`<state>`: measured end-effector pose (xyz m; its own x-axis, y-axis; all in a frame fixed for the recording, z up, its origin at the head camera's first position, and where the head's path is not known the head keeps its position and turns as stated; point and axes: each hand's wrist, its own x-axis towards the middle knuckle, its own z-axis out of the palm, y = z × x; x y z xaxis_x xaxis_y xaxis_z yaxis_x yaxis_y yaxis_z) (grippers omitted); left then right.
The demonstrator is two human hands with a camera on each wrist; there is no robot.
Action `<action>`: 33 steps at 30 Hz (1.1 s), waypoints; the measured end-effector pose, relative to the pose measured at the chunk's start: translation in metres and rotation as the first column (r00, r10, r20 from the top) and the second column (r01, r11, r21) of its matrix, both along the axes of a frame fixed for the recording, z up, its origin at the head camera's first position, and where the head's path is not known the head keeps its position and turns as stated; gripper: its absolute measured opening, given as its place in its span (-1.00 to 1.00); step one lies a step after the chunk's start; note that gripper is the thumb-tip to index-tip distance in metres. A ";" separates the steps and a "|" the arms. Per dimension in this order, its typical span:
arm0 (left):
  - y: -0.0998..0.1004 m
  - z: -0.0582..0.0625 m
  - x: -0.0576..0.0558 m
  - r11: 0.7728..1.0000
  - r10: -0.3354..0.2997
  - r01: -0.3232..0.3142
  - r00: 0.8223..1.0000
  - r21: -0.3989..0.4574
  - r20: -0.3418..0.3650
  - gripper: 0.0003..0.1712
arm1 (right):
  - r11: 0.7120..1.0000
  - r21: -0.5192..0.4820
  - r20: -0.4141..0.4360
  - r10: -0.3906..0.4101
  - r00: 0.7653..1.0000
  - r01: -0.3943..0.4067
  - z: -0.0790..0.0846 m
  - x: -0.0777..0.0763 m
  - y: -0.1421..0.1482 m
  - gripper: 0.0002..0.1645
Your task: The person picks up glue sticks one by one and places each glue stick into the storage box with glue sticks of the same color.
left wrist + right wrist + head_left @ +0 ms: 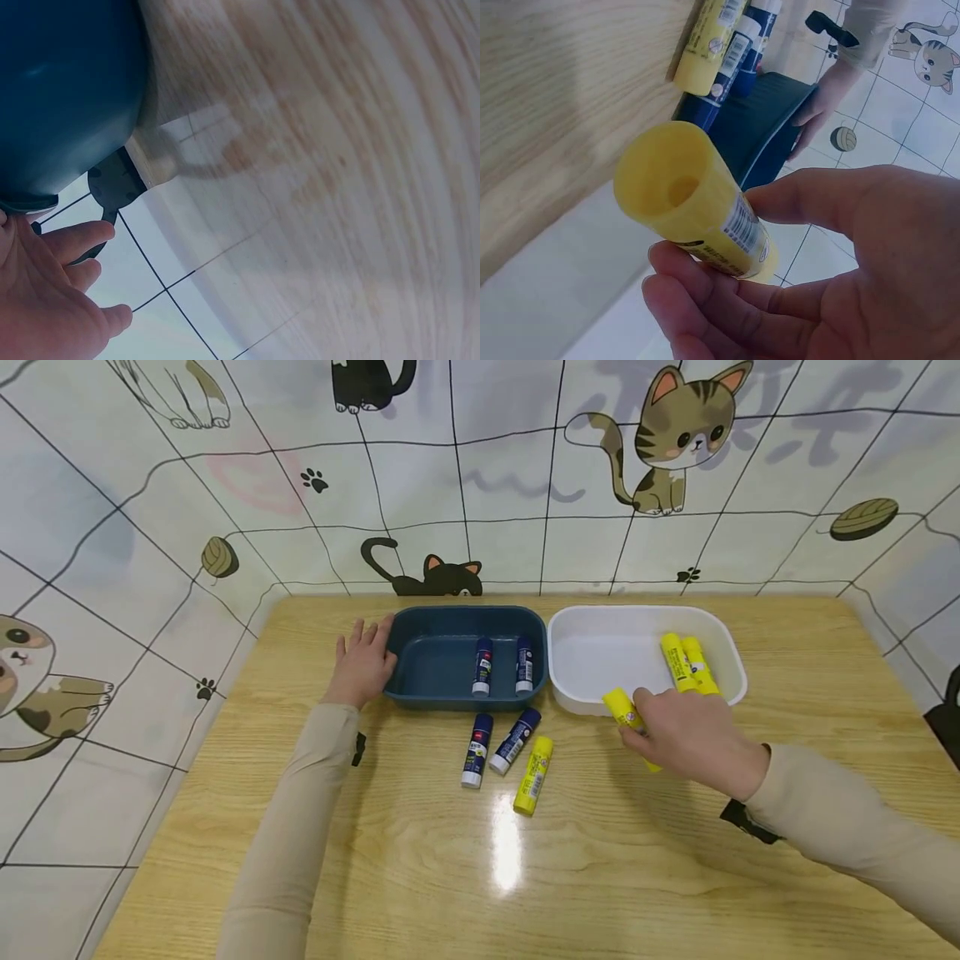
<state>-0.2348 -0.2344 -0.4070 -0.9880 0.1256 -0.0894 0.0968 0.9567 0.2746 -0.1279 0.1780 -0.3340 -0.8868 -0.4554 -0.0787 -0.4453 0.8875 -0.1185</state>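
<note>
Between the thumb and fingers of my right hand (693, 735), a yellow glue stick (727, 225) is pinched at a tilt by the near edge of the white tray (588, 647). Two yellow glue sticks (677, 662) lie inside that tray, at its right end. My left hand (360, 664) rests at the left end of the dark blue tray (431, 700), thumb at the rim and other fingers extended. Inside the blue tray are two navy glue sticks (482, 667). In front of the trays lie two more navy sticks (515, 741) and one yellow stick (533, 776).
Both trays stand side by side near the back edge of the wooden table (420, 860). A cat-patterned covering (502, 485) hangs behind and at both sides. At the far right edge, a black object (947, 718) is partly in view.
</note>
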 end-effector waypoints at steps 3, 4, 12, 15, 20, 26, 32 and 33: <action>0.000 0.000 0.000 1.000 0.000 0.000 1.000 -0.010 0.005 -0.30 | 1.000 0.004 -0.017 0.006 1.000 -0.006 0.003 -0.003 0.004 -0.63; 0.000 0.000 -0.001 1.000 -0.001 0.001 1.000 -0.012 0.008 -0.30 | 1.000 0.003 -0.013 0.004 1.000 -0.004 0.004 -0.005 0.006 -0.63; 0.000 -0.003 -0.002 1.000 0.001 -0.001 1.000 -0.022 0.006 -0.30 | 0.996 -0.075 0.218 -0.039 0.975 0.057 0.010 -0.029 0.018 -0.62; 0.000 -0.005 -0.003 1.000 0.000 0.000 1.000 -0.022 0.002 -0.30 | 0.994 -0.085 0.269 -0.044 0.962 0.069 0.010 -0.038 0.024 -0.63; 0.000 -0.004 -0.002 1.000 0.003 -0.003 1.000 -0.020 -0.005 -0.29 | 0.993 -0.084 0.312 -0.054 0.948 0.084 0.010 -0.054 0.032 -0.61; 0.000 -0.002 0.000 0.999 0.001 -0.002 1.000 -0.032 -0.006 -0.31 | 0.993 -0.064 0.356 -0.066 0.932 0.095 0.013 -0.071 0.042 -0.59; 0.000 -0.001 -0.001 1.000 0.003 -0.002 1.000 -0.027 0.003 -0.30 | 0.993 -0.041 0.381 -0.087 0.921 0.111 0.017 -0.085 0.044 -0.60; 0.000 -0.001 -0.002 1.000 0.003 -0.003 1.000 -0.026 0.004 -0.30 | 0.993 -0.038 0.382 -0.090 0.920 0.113 0.017 -0.087 0.044 -0.59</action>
<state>-0.2363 -0.2341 -0.4082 -0.9881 0.1204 -0.0962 0.0931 0.9638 0.2499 -0.2150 0.2222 -0.3167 -0.8375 -0.3783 -0.3944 -0.2643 0.9120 -0.3136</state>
